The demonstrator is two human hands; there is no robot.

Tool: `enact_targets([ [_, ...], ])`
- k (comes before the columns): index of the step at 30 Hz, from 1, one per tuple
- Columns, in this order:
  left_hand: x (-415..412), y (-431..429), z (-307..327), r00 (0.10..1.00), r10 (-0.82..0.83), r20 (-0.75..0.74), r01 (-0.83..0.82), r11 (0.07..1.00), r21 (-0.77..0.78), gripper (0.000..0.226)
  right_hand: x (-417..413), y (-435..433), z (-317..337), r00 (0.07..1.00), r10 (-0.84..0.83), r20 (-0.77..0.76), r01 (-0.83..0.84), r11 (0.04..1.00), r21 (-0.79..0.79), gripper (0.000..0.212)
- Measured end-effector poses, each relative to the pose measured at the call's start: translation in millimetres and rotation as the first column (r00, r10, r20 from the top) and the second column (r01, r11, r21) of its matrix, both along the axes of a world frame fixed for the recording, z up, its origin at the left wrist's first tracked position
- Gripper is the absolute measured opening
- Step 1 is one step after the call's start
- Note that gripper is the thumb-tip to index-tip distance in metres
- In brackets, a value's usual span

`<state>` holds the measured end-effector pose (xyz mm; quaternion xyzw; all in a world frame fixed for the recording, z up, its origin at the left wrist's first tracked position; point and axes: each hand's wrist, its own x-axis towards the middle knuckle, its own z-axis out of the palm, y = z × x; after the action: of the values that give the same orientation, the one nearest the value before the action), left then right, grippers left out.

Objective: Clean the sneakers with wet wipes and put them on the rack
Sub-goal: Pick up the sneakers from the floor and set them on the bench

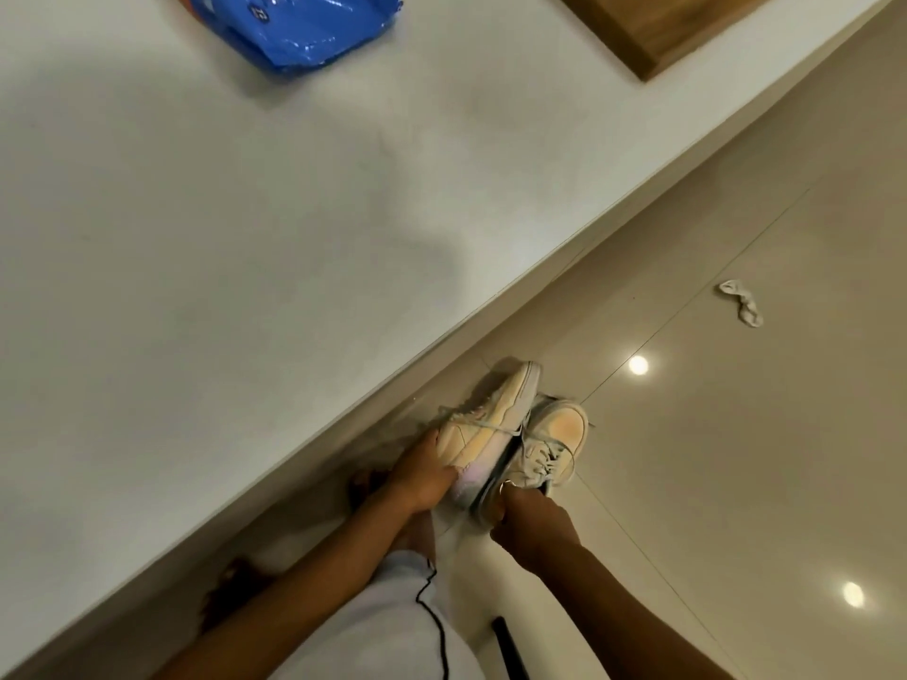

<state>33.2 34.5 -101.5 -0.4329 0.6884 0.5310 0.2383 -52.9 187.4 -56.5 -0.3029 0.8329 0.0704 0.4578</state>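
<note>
Two pale cream sneakers are held low over the glossy floor, just off the edge of the white counter. My left hand (pixel 422 476) grips the left sneaker (pixel 483 424) at its heel end, with the shoe tipped onto its side. My right hand (pixel 532 525) grips the right sneaker (pixel 549 451) by the heel, its laces loose and the toe pointing away. The two shoes touch each other. A blue pack of wet wipes (pixel 299 27) lies on the counter at the top.
The white counter (pixel 221 228) fills the left, its edge running diagonally. A wooden board (pixel 657 27) sits at the top right. A crumpled used wipe (pixel 741 301) lies on the beige floor tiles (pixel 760 458). My pale clothing and a black cord are at the bottom.
</note>
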Motion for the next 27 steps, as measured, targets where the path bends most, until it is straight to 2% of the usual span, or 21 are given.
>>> enact_targets([
  [3, 0.9, -1.0, -2.1, 1.0, -0.006, -0.008, 0.006, 1.0, -0.026, 0.051, -1.2, 0.3, -1.3, 1.0, -0.004, -0.013, 0.004, 1.0, -0.022, 0.016],
  [11, -6.7, -2.8, 8.1, 0.997, -0.053, -0.058, 0.049, 0.995, -0.082, 0.021, -2.1, 0.7, 5.0, 0.997, 0.046, -0.07, -0.053, 0.994, -0.095, 0.021],
  [21, -35.0, -11.4, 59.4, 0.972, -0.079, -0.223, 0.09, 0.995, 0.044, 0.036, -24.0, 3.8, 48.1, 0.97, 0.067, -0.234, -0.109, 0.979, -0.172, 0.028],
  [27, -39.2, -21.7, 120.4, 0.949, -0.133, -0.284, 0.136, 0.991, -0.012, 0.027, -46.5, -0.9, 106.0, 0.944, -0.01, -0.329, -0.101, 0.942, -0.319, 0.024],
])
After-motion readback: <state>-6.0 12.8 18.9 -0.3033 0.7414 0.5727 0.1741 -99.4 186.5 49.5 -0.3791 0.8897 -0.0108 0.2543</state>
